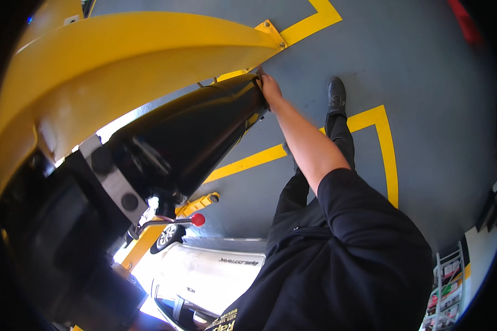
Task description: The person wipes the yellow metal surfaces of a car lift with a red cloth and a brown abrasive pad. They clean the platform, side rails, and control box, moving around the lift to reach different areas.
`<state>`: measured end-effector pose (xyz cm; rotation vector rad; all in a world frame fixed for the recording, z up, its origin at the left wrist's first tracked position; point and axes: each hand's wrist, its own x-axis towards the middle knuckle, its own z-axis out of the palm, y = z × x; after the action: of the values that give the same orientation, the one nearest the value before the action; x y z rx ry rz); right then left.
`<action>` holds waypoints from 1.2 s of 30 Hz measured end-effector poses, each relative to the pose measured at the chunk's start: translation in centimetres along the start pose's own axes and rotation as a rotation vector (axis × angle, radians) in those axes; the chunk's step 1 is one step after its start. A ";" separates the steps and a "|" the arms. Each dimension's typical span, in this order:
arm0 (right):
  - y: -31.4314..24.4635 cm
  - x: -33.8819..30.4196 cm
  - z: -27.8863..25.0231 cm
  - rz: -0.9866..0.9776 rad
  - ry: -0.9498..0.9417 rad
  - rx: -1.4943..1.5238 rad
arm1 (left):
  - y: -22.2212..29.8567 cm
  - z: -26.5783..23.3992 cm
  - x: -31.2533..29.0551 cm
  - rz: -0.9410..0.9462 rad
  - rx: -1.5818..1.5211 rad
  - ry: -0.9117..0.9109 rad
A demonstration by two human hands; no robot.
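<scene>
My right hand (269, 91) reaches out to the far end of a long black tank (199, 124), its fingers curled against that end's edge. The tank looks like the reservoir of a hydraulic power unit and lies beside a large yellow column (132, 52). A grey metal bracket (113, 175) spans the unit near its black motor housing (55, 243). From its side sticks out a lever with a red ball knob (197, 219). What the fingertips touch behind the tank's end is hidden. My left hand does not show.
A yellow base plate (270, 34) with bolts meets the grey floor (425, 71), which has yellow painted lines (389, 154). My shoe (337, 94) stands near them. A white vehicle (215, 270) is beyond a yellow lift arm (196, 205). Shelving (450, 287) stands at lower right.
</scene>
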<state>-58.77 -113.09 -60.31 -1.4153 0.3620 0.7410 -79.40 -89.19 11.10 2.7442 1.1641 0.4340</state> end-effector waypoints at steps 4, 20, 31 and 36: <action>-2.1 -7.8 2.8 0.008 0.337 0.509 | -1.0 -0.7 -1.4 0.112 -0.058 -0.003; -2.9 -14.3 4.6 -0.520 0.401 0.078 | -2.6 -0.3 -2.4 0.348 -0.154 -0.035; -3.1 -15.5 4.9 0.357 0.193 0.693 | 0.8 -0.2 -0.2 0.549 -0.213 -0.019; -13.7 -25.4 2.5 0.318 -0.391 0.745 | 2.0 1.6 2.1 0.681 -0.262 -0.019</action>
<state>-68.85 -116.73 -33.40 -0.5003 0.4943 0.9869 -76.18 -89.07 10.49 2.8165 0.1122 0.5705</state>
